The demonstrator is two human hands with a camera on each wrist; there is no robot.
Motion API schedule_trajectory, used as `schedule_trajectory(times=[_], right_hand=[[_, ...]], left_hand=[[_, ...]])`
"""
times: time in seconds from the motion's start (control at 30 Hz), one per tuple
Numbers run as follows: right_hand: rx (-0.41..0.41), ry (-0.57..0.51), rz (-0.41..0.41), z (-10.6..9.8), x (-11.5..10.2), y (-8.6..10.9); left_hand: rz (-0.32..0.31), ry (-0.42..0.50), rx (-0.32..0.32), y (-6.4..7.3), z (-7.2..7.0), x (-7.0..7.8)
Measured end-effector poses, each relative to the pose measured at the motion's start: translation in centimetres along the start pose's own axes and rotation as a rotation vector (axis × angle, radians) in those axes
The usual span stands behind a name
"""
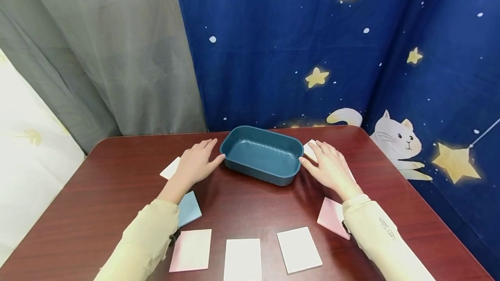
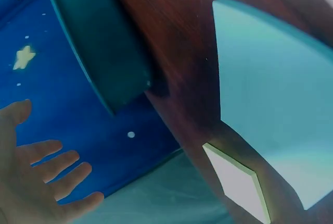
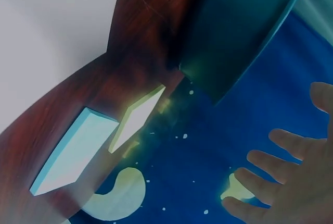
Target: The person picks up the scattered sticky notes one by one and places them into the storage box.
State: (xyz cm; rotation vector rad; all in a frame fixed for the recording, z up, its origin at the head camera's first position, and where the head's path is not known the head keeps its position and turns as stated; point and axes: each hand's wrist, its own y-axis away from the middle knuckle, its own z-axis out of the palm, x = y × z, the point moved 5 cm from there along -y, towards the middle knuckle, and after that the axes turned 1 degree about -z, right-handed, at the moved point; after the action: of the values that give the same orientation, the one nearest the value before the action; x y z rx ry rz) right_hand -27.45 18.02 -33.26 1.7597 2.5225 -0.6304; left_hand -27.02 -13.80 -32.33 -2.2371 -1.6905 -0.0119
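A dark teal rectangular bin (image 1: 259, 172) with rounded corners stands on the table, its inside bare. My left hand (image 1: 196, 161) is at its left end, fingers straight and spread, thumb tip near the rim in the head view. On the opposite end my right hand (image 1: 330, 166) is held the same way, thumb by the rim. Both wrist views show the left hand (image 2: 44, 182) and right hand (image 3: 296, 174) with nothing in them. Partly under the right hand lies a white sticky-note pad (image 1: 310, 151); another pale pad (image 1: 170, 168) sits beside the left hand.
Several square note pads ring the near side: a blue pad (image 1: 189, 209), a pink-edged pad (image 1: 191, 250), a white pad (image 1: 243, 259), a second white pad (image 1: 299, 249) and a pink pad (image 1: 331, 215). Blue and grey curtains (image 1: 265, 55) hang behind the brown table (image 1: 129, 177).
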Motion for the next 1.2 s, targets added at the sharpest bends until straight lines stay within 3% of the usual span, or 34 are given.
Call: schedule_trajectory(times=[0.27, 0.5, 0.67, 0.87, 1.2], right_hand=[[-0.046, 0.008, 0.030, 1.7, 0.1, -1.8], [-0.074, 0.024, 0.037, 3.0, -0.1, -2.6], [-0.123, 0.040, 0.064, 3.8, -0.2, -2.8], [-0.114, 0.052, 0.056, 4.0, -0.2, -2.7], [-0.128, 0.033, 0.032, 4.2, -0.1, -2.7]], left_hand=[[-0.046, 0.010, -0.147, -3.6, 2.1, -0.7], [-0.079, 0.048, -0.236, -5.2, 3.7, -0.7], [-0.103, 0.070, -0.275, -5.6, 4.5, -0.6], [-0.132, 0.091, -0.314, -5.4, 4.7, -0.8], [-0.093, 0.049, -0.278, -5.1, 5.0, -0.6]])
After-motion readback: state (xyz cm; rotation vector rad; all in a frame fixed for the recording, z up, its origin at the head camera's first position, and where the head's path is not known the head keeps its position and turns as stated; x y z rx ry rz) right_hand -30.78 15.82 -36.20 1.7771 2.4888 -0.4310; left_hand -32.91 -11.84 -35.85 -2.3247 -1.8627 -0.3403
